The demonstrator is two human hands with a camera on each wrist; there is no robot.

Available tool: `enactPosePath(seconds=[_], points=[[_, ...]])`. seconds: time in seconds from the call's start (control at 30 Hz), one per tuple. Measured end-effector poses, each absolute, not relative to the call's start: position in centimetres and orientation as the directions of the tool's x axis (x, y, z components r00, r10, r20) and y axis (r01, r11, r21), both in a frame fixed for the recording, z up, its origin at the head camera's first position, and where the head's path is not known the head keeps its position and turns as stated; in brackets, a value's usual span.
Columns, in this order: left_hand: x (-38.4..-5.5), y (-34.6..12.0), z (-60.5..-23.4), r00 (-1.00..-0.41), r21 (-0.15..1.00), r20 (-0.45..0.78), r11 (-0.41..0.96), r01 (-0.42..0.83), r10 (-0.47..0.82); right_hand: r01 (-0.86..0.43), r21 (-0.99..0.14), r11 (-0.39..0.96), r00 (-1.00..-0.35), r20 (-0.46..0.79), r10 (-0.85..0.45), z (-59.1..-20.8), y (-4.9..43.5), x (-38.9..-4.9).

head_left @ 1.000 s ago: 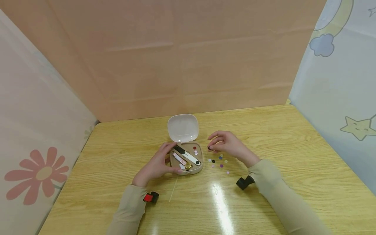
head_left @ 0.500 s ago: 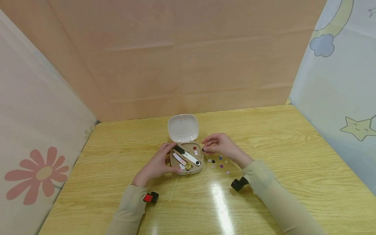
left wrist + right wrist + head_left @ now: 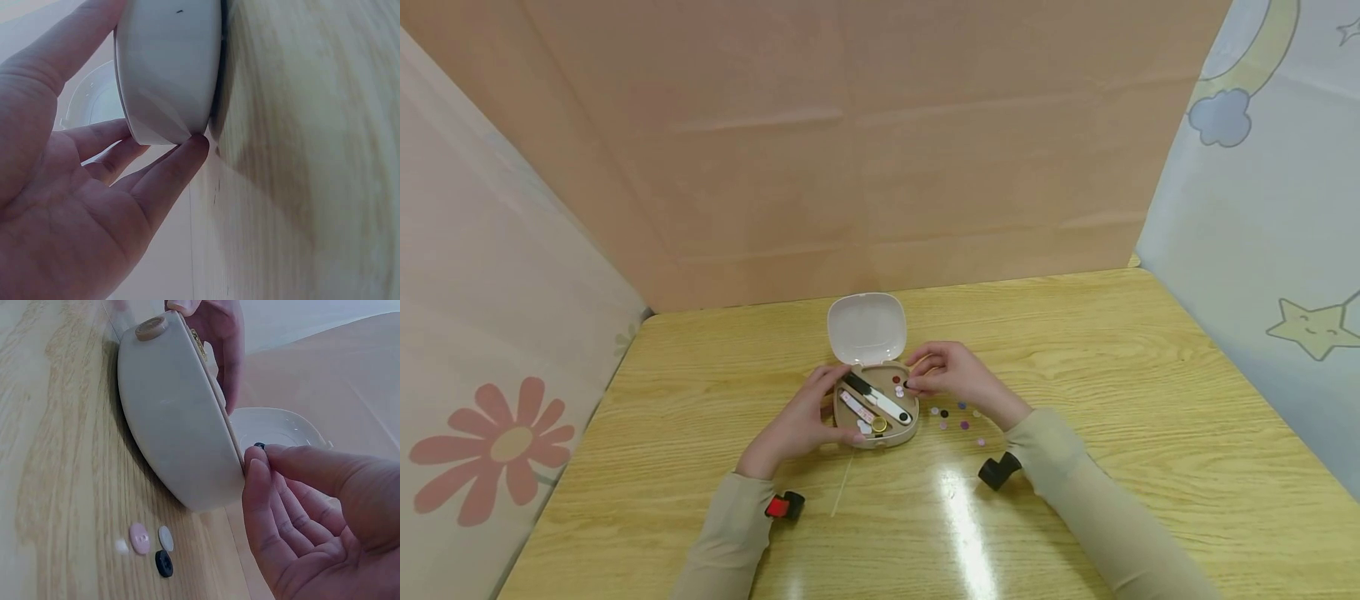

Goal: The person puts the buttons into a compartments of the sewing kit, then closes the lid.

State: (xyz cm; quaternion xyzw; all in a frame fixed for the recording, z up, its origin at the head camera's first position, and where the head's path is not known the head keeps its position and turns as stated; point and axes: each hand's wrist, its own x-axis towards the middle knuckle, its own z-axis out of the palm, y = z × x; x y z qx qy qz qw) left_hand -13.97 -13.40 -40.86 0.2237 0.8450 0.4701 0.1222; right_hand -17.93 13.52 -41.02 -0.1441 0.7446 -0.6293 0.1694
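A small cream sewing box (image 3: pixel 895 439) stands on the table with its lid (image 3: pixel 867 329) raised at the back. My left hand (image 3: pixel 797 425) holds its left side, thumb at the front edge and fingers farther back along the wall. Between thumb and index finger my right hand (image 3: pixel 962 375) pinches a dark button (image 3: pixel 259 445), right over the box's right-hand compartment. In that compartment lie a red button (image 3: pixel 896 379) and pale pink buttons (image 3: pixel 899 391). A white tool with a black end (image 3: pixel 887 406) lies diagonally, beside a pink-and-white strip (image 3: pixel 855 406) and a gold ring-shaped piece (image 3: pixel 879 424).
Several loose buttons lie on the table right of the box, among them a black button (image 3: pixel 164 564), a pink button (image 3: pixel 139 538) and a purple button (image 3: pixel 965 425). A thin pale strand (image 3: pixel 842 485) lies in front of the box. Fabric walls surround the table.
My right hand has moved left with the dark button, from above the table to over the box's right compartment. The left hand has stayed on the box.
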Motion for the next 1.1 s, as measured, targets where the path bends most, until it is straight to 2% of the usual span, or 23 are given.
enactPosePath(seconds=[0.13, 0.3, 1.1], points=[[-13.8, -13.1, -40.5, -0.875, 0.853, -0.004, 0.458, 0.250, 0.484, 0.004, -0.986, 0.166, -0.904, -0.074, -0.422, -41.0, 13.3, -18.0], [-14.6, -13.6, -42.1, -0.875, 0.847, 0.002, 0.465, 0.259, 0.484, -0.002, -0.985, 0.174, -0.908, -0.071, -0.413, -41.1, 13.1, -18.1], [-14.4, -13.6, -41.8, -0.880, 0.826, -0.003, 0.497, 0.265, 0.475, 0.006, -0.985, 0.174, -0.916, -0.075, -0.394, -41.2, 13.1, -18.0]])
